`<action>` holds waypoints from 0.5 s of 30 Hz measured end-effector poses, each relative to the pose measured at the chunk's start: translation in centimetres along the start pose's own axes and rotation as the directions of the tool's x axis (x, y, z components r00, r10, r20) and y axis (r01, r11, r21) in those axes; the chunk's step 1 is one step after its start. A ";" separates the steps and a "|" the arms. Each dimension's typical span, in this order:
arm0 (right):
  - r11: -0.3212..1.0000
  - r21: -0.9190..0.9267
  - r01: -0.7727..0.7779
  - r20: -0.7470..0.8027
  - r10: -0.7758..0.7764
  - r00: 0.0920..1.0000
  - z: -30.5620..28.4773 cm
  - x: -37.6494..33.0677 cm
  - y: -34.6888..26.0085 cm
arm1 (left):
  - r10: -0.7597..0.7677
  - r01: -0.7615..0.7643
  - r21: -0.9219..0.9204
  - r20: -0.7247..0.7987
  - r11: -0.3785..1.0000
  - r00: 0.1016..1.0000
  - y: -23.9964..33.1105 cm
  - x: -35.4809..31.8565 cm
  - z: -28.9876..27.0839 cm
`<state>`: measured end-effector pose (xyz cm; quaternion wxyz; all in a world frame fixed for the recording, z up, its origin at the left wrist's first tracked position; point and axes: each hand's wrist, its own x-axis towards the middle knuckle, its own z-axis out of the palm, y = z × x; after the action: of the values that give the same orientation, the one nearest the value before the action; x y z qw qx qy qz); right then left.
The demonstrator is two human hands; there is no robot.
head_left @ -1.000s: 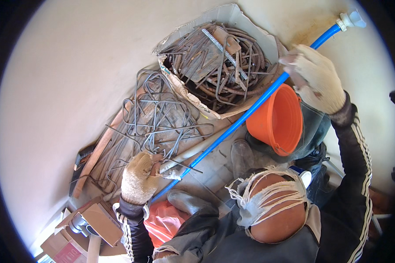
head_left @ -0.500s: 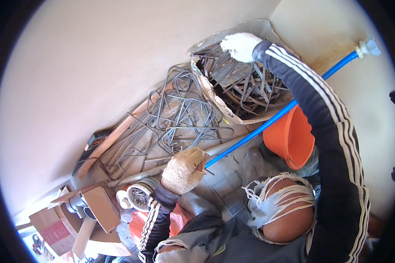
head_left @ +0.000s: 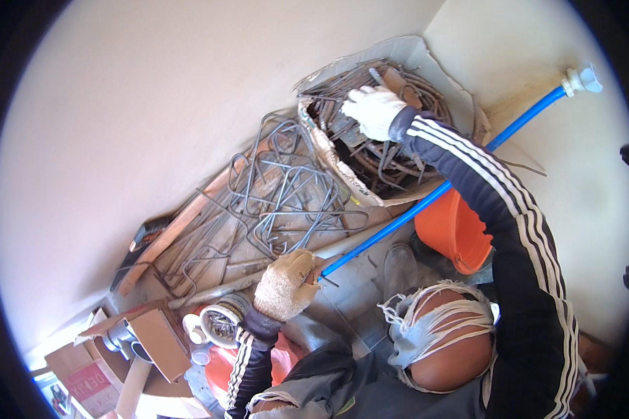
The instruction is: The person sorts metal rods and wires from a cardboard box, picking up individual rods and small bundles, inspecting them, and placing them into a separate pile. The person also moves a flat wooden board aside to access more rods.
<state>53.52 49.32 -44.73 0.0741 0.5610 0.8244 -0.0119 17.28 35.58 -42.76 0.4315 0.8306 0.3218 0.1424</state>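
My right hand (head_left: 373, 113), in a white work glove, is over a torn cardboard box (head_left: 332, 152) of scrap metal. Its fingers curl down among the bent rusty bars (head_left: 391, 164); the glove hides whatever they grip. A dull flat metal piece (head_left: 344, 128) lies just beside it. My left hand (head_left: 285, 285), in a tan glove, is closed low in front of my legs. The lower end of a blue pipe (head_left: 391, 228) meets its fingertips in view, but whether they grip it is unclear. A short dark rod end (head_left: 330, 282) shows beside those fingers.
Bent wire stirrups (head_left: 286, 185) and straight rods lie left of the box, beside a wooden plank (head_left: 182, 223). An orange bucket (head_left: 454, 230) stands near my knee. At lower left are a tub of nails (head_left: 223, 325) and an open carton (head_left: 94, 370). Walls meet behind the box.
My right hand has come nearer and lower over the box. The scrap under it has shifted, uncovering more curved bars at the back. My left hand stays closed, slightly lower in view.
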 end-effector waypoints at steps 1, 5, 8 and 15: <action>1.000 0.024 -0.008 -0.007 0.008 1.000 0.1 -0.1 -0.1 | -0.007 0.007 -0.004 0.013 1.000 1.000 0.2 0.0 0.0; 1.000 0.009 -0.014 -0.055 0.014 0.998 0.5 -0.6 -0.6 | -0.030 0.029 0.011 0.054 1.000 0.998 0.6 0.2 -0.3; 0.999 -0.005 -0.048 -0.012 0.048 0.999 0.3 -0.9 -1.2 | -0.076 0.076 0.002 0.056 0.997 0.995 1.0 0.2 -0.4; 0.993 0.100 -0.069 0.082 0.061 0.995 -2.0 -1.3 -0.3 | -0.081 0.082 -0.009 0.057 0.997 0.995 1.2 0.4 -0.5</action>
<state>53.53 48.21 -42.57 0.0781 0.5898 0.8003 -0.0741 17.79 35.64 -41.53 0.4504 0.8182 0.3423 0.1029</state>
